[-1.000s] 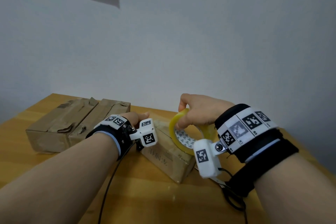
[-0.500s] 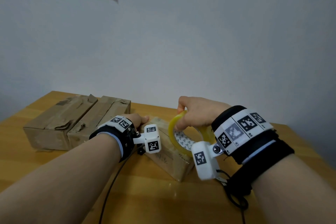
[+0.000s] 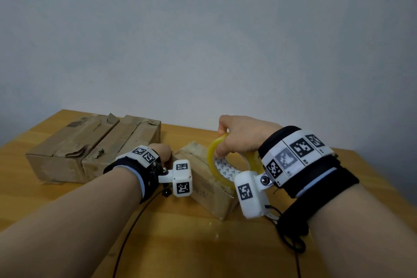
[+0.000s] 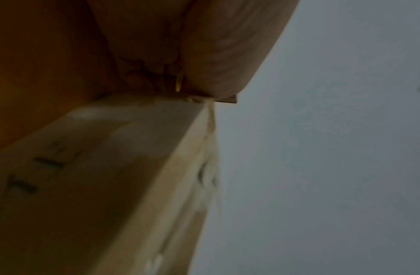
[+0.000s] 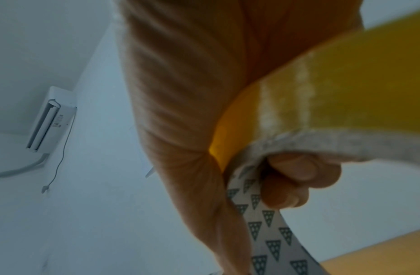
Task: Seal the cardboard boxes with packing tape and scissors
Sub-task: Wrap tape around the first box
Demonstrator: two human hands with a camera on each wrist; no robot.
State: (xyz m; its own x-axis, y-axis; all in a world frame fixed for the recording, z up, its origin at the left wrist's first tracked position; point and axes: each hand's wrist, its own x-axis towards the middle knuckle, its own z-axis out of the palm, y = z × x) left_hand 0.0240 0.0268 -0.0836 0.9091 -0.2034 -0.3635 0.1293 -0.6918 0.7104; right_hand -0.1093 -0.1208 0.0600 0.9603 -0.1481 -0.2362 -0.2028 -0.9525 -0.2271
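Note:
A small cardboard box (image 3: 207,189) lies at an angle on the wooden table (image 3: 180,244). My right hand (image 3: 239,137) grips a yellow packing tape roll (image 3: 212,162) upright over the box's top, with its fingertips (image 5: 298,176) curled through the patterned core of the roll (image 5: 345,83). My left hand (image 3: 161,151) sits at the box's far left end. In the left wrist view its thumb (image 4: 227,46) and fingers meet at the corner of the box (image 4: 98,167), with a thin yellow sliver, seemingly the tape end, between them. The left fingers are hidden in the head view.
Two larger worn cardboard boxes (image 3: 74,149) (image 3: 130,140) stand side by side at the back left. Black loops (image 3: 293,239) lie under my right wrist; scissors handles or cable, I cannot tell. A white wall rises behind the table, with an air conditioner (image 5: 48,119) on it.
My left hand has slid off the small box's top, back and down to its far left end. The right hand keeps the tape roll in about the same place.

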